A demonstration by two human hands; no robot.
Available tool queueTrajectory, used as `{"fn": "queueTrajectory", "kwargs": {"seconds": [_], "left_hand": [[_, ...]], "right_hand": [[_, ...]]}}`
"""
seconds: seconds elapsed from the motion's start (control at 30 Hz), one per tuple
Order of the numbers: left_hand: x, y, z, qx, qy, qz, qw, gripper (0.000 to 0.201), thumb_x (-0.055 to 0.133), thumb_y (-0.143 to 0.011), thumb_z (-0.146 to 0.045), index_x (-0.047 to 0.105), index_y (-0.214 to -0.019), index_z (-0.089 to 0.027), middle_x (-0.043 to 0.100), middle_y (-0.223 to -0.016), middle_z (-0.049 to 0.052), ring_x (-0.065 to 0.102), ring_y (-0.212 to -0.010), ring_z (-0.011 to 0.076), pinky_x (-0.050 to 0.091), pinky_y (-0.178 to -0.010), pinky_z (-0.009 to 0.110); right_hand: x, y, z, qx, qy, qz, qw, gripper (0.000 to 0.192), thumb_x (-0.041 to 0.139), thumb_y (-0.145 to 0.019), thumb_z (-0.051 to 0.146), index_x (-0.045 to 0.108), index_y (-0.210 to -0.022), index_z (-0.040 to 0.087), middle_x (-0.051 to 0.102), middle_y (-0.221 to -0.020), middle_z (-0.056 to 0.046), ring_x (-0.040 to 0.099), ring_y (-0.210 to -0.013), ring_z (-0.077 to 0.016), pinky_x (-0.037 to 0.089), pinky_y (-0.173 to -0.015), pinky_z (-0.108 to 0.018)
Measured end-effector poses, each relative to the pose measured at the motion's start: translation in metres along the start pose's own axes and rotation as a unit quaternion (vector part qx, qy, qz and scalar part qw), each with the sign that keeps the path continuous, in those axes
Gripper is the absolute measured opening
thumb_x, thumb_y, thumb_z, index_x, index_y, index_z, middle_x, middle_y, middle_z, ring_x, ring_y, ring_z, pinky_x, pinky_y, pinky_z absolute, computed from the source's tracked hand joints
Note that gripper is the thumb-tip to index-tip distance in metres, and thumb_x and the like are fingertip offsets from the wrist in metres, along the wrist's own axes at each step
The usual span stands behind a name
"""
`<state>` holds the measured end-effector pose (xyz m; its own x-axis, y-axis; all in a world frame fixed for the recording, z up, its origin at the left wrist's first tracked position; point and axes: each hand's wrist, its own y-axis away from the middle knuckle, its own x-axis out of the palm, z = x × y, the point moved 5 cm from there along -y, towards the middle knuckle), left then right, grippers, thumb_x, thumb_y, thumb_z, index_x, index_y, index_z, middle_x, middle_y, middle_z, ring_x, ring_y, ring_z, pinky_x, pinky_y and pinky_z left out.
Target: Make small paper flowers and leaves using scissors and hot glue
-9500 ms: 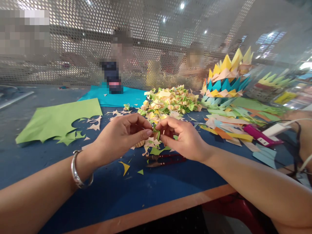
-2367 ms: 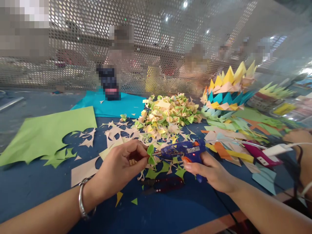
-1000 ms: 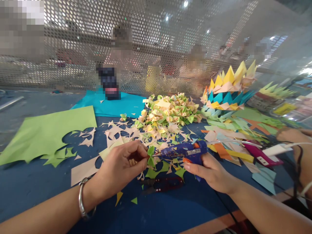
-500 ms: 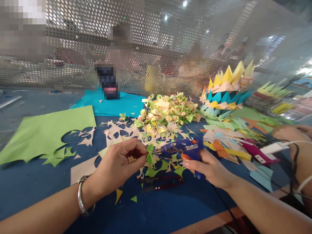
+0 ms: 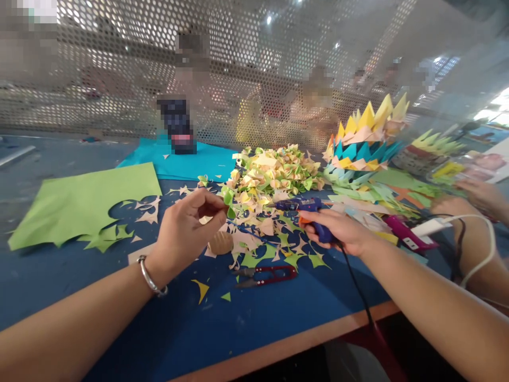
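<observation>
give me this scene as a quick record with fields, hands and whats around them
left hand: pinches a green paper piece, raised off the table
right hand: grips a blue glue gun, nozzle apart from the piece
scissors: red, flat on the table, nearer than both hands
flower pile: behind the glue gun
green sheet: far left, cut edge
paper crown: right of the pile
other person's hand: far right
</observation>
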<state>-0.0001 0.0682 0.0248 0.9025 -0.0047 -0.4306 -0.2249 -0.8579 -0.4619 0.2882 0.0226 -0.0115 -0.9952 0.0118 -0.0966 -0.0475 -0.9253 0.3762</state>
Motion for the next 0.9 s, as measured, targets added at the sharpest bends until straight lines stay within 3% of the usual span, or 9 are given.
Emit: {"fn": "queueTrajectory", "kwargs": {"seconds": [0.13,0.2,0.23,0.3,0.37,0.43,0.5,0.6,0.9], "left_hand": [[0.002,0.003,-0.004,0.024,-0.004,0.017,1.000,0.006,0.061,-0.083,-0.026,0.065,-0.084,-0.021,0.071,-0.081,0.003,0.066,-0.072,0.0166,0.055,-0.068,0.030],[0.001,0.004,-0.005,0.026,-0.003,0.017,0.999,0.008,0.061,-0.085,-0.027,0.066,-0.085,-0.021,0.073,-0.081,0.004,0.066,-0.072,0.0168,0.055,-0.068,0.030],[0.001,0.004,-0.005,0.027,-0.001,0.015,1.000,0.009,0.061,-0.085,-0.028,0.067,-0.086,-0.021,0.073,-0.081,0.004,0.067,-0.072,0.0169,0.055,-0.068,0.030],[0.000,0.004,-0.006,0.029,0.004,0.009,1.000,0.010,0.062,-0.085,-0.029,0.067,-0.086,-0.020,0.073,-0.080,0.004,0.067,-0.071,0.0167,0.055,-0.067,0.029],[0.000,0.004,-0.007,0.032,0.006,0.005,0.999,0.010,0.062,-0.085,-0.028,0.067,-0.086,-0.020,0.072,-0.080,0.003,0.066,-0.070,0.0162,0.055,-0.067,0.028],[0.001,0.004,-0.007,0.032,0.006,0.006,0.999,0.009,0.061,-0.085,-0.027,0.067,-0.086,-0.020,0.073,-0.080,0.003,0.066,-0.070,0.0158,0.055,-0.068,0.028],[0.001,0.005,-0.008,0.031,0.008,0.005,0.999,0.009,0.061,-0.086,-0.027,0.067,-0.086,-0.020,0.073,-0.081,0.003,0.067,-0.072,0.0160,0.056,-0.070,0.028],[0.000,0.005,-0.008,0.032,0.012,0.002,0.999,0.009,0.061,-0.085,-0.027,0.066,-0.086,-0.020,0.073,-0.081,0.003,0.067,-0.073,0.0163,0.057,-0.072,0.028],[-0.004,0.001,-0.003,0.030,0.015,-0.001,0.999,0.007,0.061,-0.084,-0.025,0.066,-0.085,-0.020,0.071,-0.078,0.002,0.065,-0.070,0.0155,0.054,-0.069,0.028]], "right_hand": [[-0.007,-0.009,0.006,0.022,0.130,-0.017,0.991,0.048,0.076,-0.077,0.062,0.064,-0.075,0.015,0.056,-0.057,0.001,0.055,-0.042,-0.0107,0.034,-0.032,-0.020],[-0.011,-0.008,0.013,0.001,0.264,-0.041,0.964,0.048,0.070,-0.082,0.063,0.062,-0.068,0.018,0.054,-0.051,0.001,0.053,-0.039,-0.0121,0.031,-0.033,-0.022],[-0.011,-0.006,0.019,-0.034,0.347,-0.068,0.935,0.047,0.069,-0.084,0.060,0.060,-0.064,0.019,0.053,-0.049,0.001,0.051,-0.039,-0.0122,0.030,-0.035,-0.023],[-0.004,0.006,0.035,-0.150,0.499,-0.139,0.842,0.040,0.071,-0.085,0.048,0.058,-0.060,0.020,0.055,-0.052,0.000,0.049,-0.045,-0.0124,0.030,-0.042,-0.024],[0.017,0.024,0.047,-0.286,0.554,-0.183,0.761,0.022,0.069,-0.089,0.035,0.063,-0.073,0.021,0.062,-0.065,-0.002,0.054,-0.056,-0.0145,0.036,-0.050,-0.027],[0.055,0.037,0.044,-0.384,0.551,-0.066,0.738,0.014,0.060,-0.096,0.027,0.067,-0.087,0.020,0.067,-0.079,-0.004,0.060,-0.065,-0.0151,0.043,-0.060,-0.028],[0.094,0.048,0.039,-0.468,0.558,0.054,0.683,0.018,0.052,-0.100,0.023,0.069,-0.095,0.019,0.069,-0.088,-0.007,0.063,-0.078,-0.0177,0.045,-0.065,-0.029],[0.131,0.050,0.034,-0.506,0.597,0.132,0.608,0.018,0.052,-0.098,0.016,0.070,-0.097,0.017,0.068,-0.091,-0.008,0.062,-0.080,-0.0193,0.045,-0.066,-0.030],[0.146,0.034,0.033,-0.464,0.584,0.196,0.636,0.016,0.055,-0.098,0.016,0.072,-0.098,0.017,0.069,-0.091,-0.009,0.063,-0.081,-0.0207,0.049,-0.068,-0.033]]}}
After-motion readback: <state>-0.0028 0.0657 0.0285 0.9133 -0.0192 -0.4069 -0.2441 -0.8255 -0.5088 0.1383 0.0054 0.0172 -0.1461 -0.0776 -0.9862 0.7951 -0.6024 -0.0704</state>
